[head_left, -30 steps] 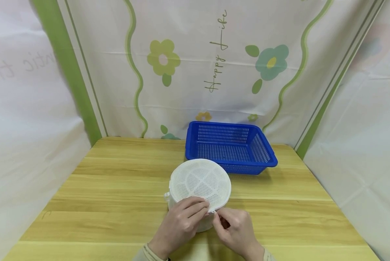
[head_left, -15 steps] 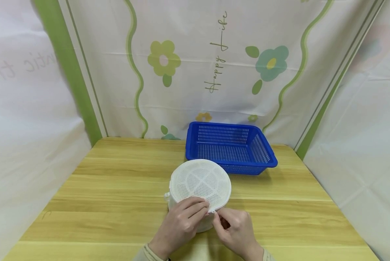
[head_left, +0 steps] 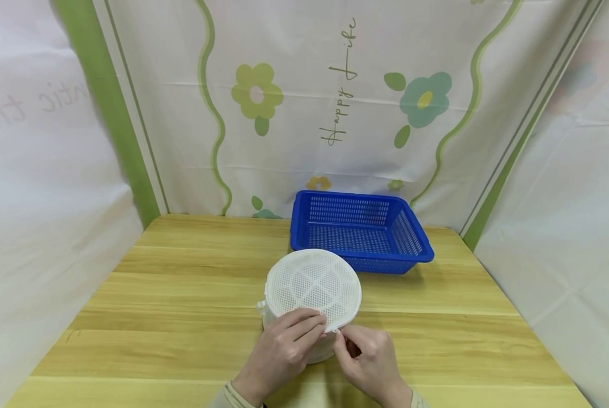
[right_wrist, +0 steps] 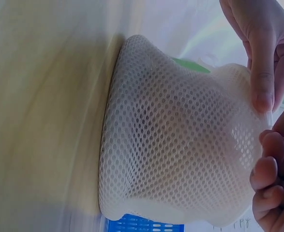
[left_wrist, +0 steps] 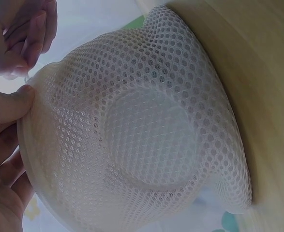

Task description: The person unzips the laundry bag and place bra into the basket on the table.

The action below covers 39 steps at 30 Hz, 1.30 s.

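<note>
A white round mesh laundry bag stands upright on the wooden table, its flat mesh top facing up and a small loop on its left side. My left hand grips the near rim, fingers over the top and thumb against the side, as the left wrist view shows. Just right of it, my right hand pinches a small white zipper pull at the rim. In the right wrist view the mesh side bulges, slightly creased. What lies inside the bag cannot be made out.
Behind the bag, slightly right, sits a blue perforated plastic basket near the back edge of the wooden table. Printed fabric curtains enclose the table at the back and both sides.
Almost nothing differs; the right fingers and the zipper pull have shifted very slightly to the right along the rim. The left hand keeps its hold.
</note>
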Motion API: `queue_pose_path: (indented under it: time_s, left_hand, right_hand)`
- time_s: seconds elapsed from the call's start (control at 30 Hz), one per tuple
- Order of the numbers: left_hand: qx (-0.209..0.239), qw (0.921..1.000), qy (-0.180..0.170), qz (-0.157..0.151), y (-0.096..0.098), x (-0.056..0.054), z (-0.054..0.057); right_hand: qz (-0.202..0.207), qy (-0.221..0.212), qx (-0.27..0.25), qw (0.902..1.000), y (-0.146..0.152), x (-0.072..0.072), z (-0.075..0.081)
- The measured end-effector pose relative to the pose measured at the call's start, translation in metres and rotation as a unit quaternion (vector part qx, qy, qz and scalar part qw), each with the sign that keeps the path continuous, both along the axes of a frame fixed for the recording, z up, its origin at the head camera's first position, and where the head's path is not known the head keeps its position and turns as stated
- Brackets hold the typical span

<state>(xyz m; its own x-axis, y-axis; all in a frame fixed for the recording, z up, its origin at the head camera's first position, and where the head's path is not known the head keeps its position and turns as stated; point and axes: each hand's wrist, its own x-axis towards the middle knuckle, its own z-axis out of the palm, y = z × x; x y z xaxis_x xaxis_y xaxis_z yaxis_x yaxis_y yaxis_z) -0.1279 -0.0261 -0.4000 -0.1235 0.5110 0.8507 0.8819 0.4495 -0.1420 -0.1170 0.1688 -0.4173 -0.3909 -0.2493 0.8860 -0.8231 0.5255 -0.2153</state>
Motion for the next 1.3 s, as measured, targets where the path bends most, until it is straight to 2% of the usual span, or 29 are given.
queue_pose_path:
  time_s: [0.2,0.5,0.73,1.0,1.3]
  left_hand:
    - [0.003,1.0,-0.004,-0.001,-0.0007,-0.0006,-0.0004]
    - [0.0,0.9998,-0.021,0.004,-0.0007,-0.0004,-0.0009]
    - [-0.001,0.9996,-0.03,-0.002,-0.001,-0.0015,-0.0031]
    - [-0.002,0.9989,-0.047,-0.007,-0.0008,-0.0016,-0.0034]
    - [-0.009,0.9994,-0.033,-0.006,0.0007,-0.002,-0.0027]
  right_hand:
    - [-0.004,-0.007,-0.004,1.0,0.0018,-0.0016,-0.0005]
    - [0.034,0.018,0.02,0.999,0.0003,-0.0034,-0.0011]
    - [0.069,0.015,0.037,0.9968,-0.0042,-0.0002,0.0016]
    - [0.067,0.017,0.037,0.997,-0.0052,0.0009,0.0025]
    - [0.056,0.015,0.037,0.9976,-0.0032,0.0,0.0031]
